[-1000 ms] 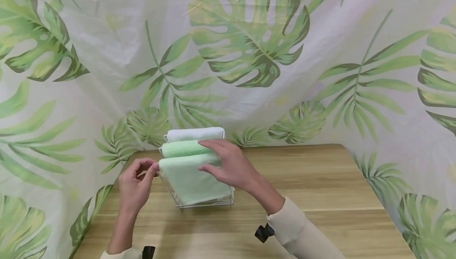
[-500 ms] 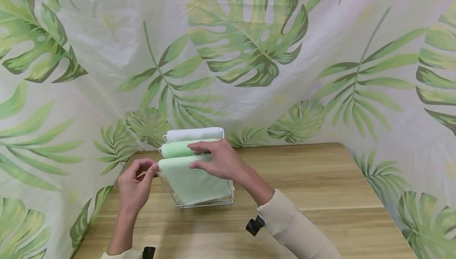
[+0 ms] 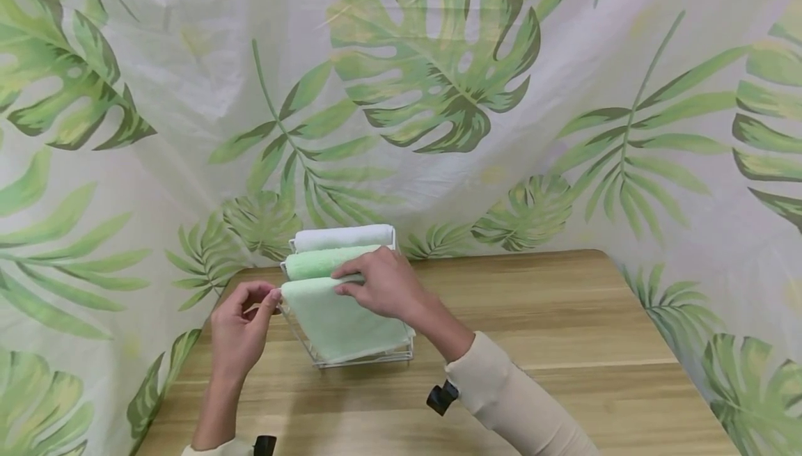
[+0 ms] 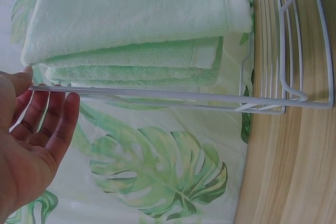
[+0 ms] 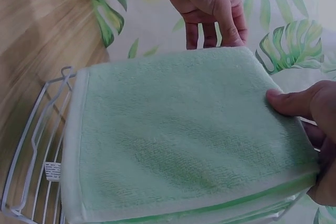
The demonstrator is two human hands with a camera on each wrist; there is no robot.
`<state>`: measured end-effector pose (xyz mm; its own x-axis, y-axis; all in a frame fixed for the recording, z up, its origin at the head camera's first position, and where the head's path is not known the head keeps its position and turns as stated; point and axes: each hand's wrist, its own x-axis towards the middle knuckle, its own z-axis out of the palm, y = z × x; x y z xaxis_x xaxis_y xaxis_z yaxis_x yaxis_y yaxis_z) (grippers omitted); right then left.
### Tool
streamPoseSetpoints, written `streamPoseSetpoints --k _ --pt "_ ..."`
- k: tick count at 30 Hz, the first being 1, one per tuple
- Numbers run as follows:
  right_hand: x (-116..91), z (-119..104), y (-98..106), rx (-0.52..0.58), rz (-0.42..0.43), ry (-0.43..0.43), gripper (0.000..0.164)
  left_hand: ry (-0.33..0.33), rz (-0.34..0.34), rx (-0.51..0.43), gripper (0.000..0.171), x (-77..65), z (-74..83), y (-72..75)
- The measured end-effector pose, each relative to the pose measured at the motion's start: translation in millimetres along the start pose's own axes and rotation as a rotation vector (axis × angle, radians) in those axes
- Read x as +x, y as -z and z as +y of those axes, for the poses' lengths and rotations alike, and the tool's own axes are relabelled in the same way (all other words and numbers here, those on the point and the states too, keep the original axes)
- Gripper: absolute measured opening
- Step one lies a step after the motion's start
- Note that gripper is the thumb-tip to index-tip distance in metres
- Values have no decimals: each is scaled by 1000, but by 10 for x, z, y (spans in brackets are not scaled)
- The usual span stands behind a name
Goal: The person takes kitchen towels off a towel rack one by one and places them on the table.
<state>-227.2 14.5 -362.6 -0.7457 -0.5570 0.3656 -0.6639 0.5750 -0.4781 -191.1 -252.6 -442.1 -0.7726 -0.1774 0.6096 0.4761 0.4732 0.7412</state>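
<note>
A white wire rack (image 3: 366, 360) stands on the table with towels draped over its bars. In front hangs a pale green towel (image 3: 344, 320), behind it a brighter green towel (image 3: 313, 264), and at the back a white towel (image 3: 341, 237). My left hand (image 3: 239, 327) pinches the rack's wire at the front towel's upper left corner; the left wrist view shows thumb and fingertips on the wire (image 4: 157, 94). With my right hand (image 3: 391, 287) I pinch the pale green towel's top fold, thumb in front. The fingers behind the fold are partly hidden.
The wooden table (image 3: 532, 344) extends to the right and in front of the rack. Close behind it hangs a leaf-patterned curtain (image 3: 438, 191), which also covers both sides. A small white label (image 5: 52, 171) shows on the rack's lower wires.
My right hand has moved left along the front towel's top edge, and its thumb and fingers have closed on the fold. The left hand has stayed at the rack's corner.
</note>
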Motion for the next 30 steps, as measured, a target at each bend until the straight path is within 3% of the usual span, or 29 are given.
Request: streamPoseSetpoints --k 6,15,30 --pt "-31 10 -34 -49 107 51 16 0 -1 -2 9 -14 0 -5" --pt "-45 7 55 -50 186 65 15 -44 11 -19 8 18 -1 -4" --pt "94 -79 486 27 280 125 16 -15 10 -20 8 21 6 -9"
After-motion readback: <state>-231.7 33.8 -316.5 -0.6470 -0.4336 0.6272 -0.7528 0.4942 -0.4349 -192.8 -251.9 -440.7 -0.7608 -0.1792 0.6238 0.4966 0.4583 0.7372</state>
